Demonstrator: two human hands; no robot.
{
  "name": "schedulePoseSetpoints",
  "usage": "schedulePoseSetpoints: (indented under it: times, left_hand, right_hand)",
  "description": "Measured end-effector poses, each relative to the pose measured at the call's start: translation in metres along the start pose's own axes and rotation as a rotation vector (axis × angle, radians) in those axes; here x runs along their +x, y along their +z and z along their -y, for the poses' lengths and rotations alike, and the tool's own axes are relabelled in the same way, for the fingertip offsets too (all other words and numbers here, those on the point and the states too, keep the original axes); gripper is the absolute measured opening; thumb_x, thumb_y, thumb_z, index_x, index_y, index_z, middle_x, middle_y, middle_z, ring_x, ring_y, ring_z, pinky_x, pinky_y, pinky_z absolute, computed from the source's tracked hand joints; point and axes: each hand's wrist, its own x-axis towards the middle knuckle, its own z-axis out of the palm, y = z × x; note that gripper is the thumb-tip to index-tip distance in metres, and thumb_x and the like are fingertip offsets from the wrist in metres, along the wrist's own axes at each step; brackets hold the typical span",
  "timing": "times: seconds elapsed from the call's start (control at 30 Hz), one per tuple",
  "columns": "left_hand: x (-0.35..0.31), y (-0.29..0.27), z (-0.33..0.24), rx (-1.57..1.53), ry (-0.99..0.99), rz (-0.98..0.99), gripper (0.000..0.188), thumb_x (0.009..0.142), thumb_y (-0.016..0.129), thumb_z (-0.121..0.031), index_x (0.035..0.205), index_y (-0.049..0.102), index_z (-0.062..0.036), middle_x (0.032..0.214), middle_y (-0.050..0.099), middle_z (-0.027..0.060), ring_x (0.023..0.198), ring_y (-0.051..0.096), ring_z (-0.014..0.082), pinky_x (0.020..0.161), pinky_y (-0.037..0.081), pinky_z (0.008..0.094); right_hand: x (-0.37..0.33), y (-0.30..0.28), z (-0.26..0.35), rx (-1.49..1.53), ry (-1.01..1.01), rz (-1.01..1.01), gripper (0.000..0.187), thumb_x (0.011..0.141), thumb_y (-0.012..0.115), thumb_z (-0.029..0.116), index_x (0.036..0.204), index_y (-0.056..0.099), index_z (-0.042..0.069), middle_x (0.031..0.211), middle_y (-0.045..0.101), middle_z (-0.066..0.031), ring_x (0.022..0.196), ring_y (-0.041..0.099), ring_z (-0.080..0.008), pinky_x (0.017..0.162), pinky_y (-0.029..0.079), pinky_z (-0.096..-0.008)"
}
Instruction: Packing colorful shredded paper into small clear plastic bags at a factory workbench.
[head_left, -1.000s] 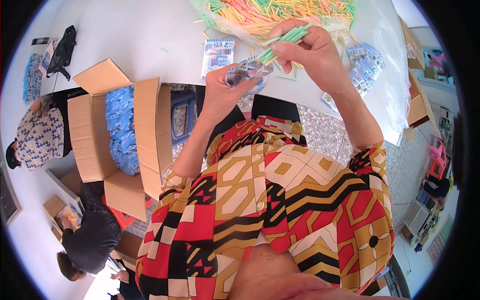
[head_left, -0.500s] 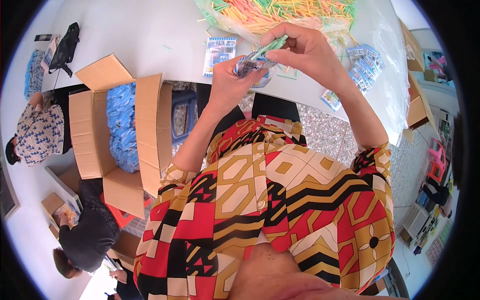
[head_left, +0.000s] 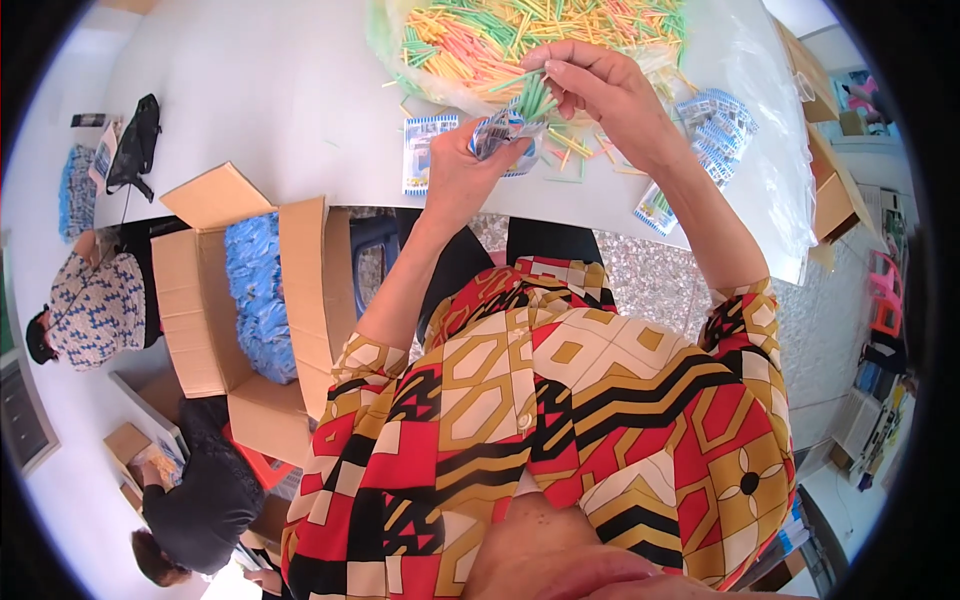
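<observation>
My left hand is closed around a small blue-and-white plastic packet, held above the table edge. A bundle of short green sticks pokes out of the packet's mouth. My right hand is just above the bundle, its thumb and forefinger pinching what looks like one thin green stick. Beyond both hands lies a heap of green, yellow and pink sticks on a clear plastic sheet or bag. Several loose sticks lie on the table beneath my right hand.
A flat packet lies left of my left hand; several overlapping packets lie right. An open cardboard box with blue packets stands left of the white table. Two people work at left; cartons stand right.
My right hand's fingers have come off the green bundle, which now stands in the packet's mouth, and pinch at a thin stick. The whole view has shifted slightly.
</observation>
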Motion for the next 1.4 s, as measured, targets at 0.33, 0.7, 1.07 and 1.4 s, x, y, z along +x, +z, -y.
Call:
schedulePoseSetpoints:
  times: [0.33, 0.7, 1.07, 1.4]
  left_hand:
    - [0.001, 0.000, 0.004, 0.015, 0.044, -0.007, 0.018, 0.078, 0.070, -0.011, 0.093, 0.067, -0.0008, 0.065, 0.060, -0.0015, 0.060, 0.047, 0.0034, 0.052, 0.040, 0.0224]
    - [-0.005, -0.001, -0.002, 0.029, 0.055, 0.020, 0.016, 0.079, 0.069, -0.009, 0.093, 0.067, -0.0008, 0.067, 0.061, -0.0033, 0.060, 0.047, 0.0022, 0.053, 0.040, 0.0208]
    - [-0.010, -0.005, -0.007, -0.221, -0.033, 0.104, 0.016, 0.080, 0.069, -0.012, 0.092, 0.067, -0.0015, 0.076, 0.064, -0.0028, 0.068, 0.053, 0.0031, 0.061, 0.044, 0.0203]
    - [-0.011, -0.003, -0.005, -0.246, -0.025, 0.061, 0.013, 0.080, 0.070, -0.011, 0.089, 0.068, -0.0017, 0.074, 0.063, -0.0031, 0.067, 0.052, 0.0035, 0.059, 0.042, 0.0202]
  right_hand:
    - [-0.011, -0.006, 0.050, -0.636, -0.213, -0.121, 0.019, 0.089, 0.053, 0.008, 0.105, 0.063, 0.004, 0.079, 0.059, -0.0015, 0.073, 0.055, -0.0093, 0.062, 0.044, -0.0233]
    - [-0.006, -0.006, 0.031, -0.763, -0.488, -0.003, 0.031, 0.085, 0.056, 0.004, 0.116, 0.056, 0.008, 0.096, 0.060, -0.0054, 0.077, 0.057, -0.0145, 0.067, 0.046, -0.0251]
    - [-0.019, -0.005, -0.015, 0.103, -0.057, 0.159, 0.011, 0.086, 0.059, 0.006, 0.096, 0.055, 0.006, 0.092, 0.054, 0.0012, 0.077, 0.050, -0.0034, 0.065, 0.041, -0.0186]
    - [-0.040, -0.010, -0.017, -0.078, -0.092, -0.091, 0.009, 0.086, 0.057, 0.005, 0.095, 0.054, 0.005, 0.092, 0.055, 0.0014, 0.078, 0.050, -0.0037, 0.067, 0.042, -0.0189]
